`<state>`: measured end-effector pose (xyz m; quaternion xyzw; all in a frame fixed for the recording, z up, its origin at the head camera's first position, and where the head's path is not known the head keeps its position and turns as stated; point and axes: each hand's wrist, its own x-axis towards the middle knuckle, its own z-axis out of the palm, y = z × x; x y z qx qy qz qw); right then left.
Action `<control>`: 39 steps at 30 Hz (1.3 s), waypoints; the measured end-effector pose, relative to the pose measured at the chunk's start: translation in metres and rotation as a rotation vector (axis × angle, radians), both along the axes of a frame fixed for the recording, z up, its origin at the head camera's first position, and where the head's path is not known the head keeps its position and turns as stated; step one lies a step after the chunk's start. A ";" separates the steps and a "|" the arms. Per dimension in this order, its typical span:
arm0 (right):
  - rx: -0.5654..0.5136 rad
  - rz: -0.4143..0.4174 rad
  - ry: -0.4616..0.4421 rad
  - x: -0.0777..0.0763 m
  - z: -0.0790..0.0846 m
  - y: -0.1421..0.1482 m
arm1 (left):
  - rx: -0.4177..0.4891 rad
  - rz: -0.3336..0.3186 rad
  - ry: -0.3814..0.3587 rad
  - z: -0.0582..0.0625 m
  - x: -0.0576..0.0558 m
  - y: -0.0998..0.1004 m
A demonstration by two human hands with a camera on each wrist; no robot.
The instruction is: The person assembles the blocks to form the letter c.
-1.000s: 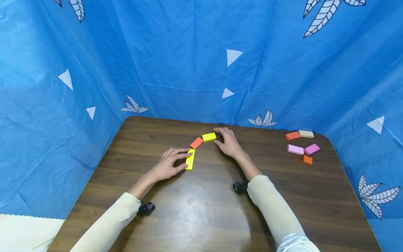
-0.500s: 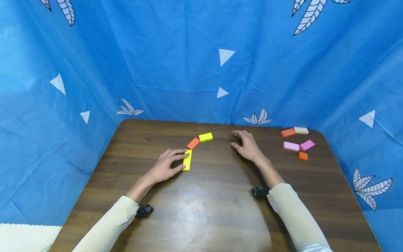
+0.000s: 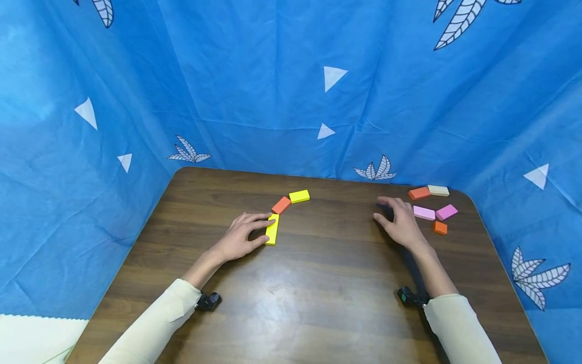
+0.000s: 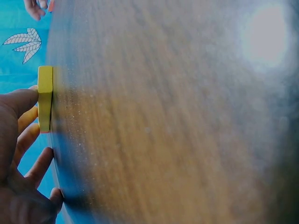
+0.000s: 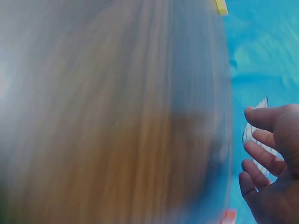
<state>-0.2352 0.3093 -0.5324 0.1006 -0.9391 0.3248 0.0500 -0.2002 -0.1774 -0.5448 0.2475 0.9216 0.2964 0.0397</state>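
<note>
In the head view, my left hand [image 3: 241, 236] rests at a long yellow block [image 3: 272, 230] lying on the table. Its thumb lies near the block's close end and its fingers reach over the far end. The left wrist view shows the thumb and fingertips against the top of the yellow block [image 4: 45, 98]. An orange-red block [image 3: 281, 205] and a second yellow block [image 3: 299, 196] continue from it in a curve. My right hand [image 3: 400, 222] hovers over the table with nothing in it, thumb and fingers apart, just left of a light pink block [image 3: 424, 213].
Around the light pink block lie a magenta block [image 3: 446, 212], a small orange block [image 3: 440, 228], a red-orange block [image 3: 419, 193] and a pale wood block [image 3: 438, 190]. Blue cloth [image 3: 254, 101] hangs behind and beside the brown wooden table [image 3: 291, 303].
My right hand has left the far yellow block and moved right across the table to the loose blocks. The left hand stays at the long yellow block.
</note>
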 end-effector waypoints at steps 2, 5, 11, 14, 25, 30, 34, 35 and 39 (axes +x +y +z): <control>0.012 -0.023 0.006 0.004 0.000 0.011 | 0.000 0.002 -0.004 0.001 0.000 0.000; 0.032 -0.046 0.029 0.010 -0.002 0.029 | 0.003 0.002 0.000 0.001 0.000 0.001; 0.004 -0.111 0.062 0.024 -0.006 0.065 | 0.006 -0.006 0.008 0.000 0.001 0.002; 0.018 -0.151 0.072 0.027 -0.006 0.078 | 0.009 -0.002 0.009 0.000 0.001 0.001; 0.042 -0.207 0.183 0.021 -0.014 0.104 | 0.011 0.007 0.003 0.004 0.002 0.001; 0.064 -0.224 0.174 0.016 -0.016 0.108 | 0.008 0.006 0.005 0.003 0.002 0.002; 0.076 -0.234 0.137 0.014 -0.017 0.109 | 0.009 -0.002 0.011 0.005 0.002 0.002; 0.079 -0.236 0.130 0.014 -0.017 0.109 | 0.008 -0.002 0.011 0.005 0.002 0.002; 0.082 -0.244 0.101 0.014 -0.017 0.108 | 0.006 0.000 0.011 0.006 0.002 0.002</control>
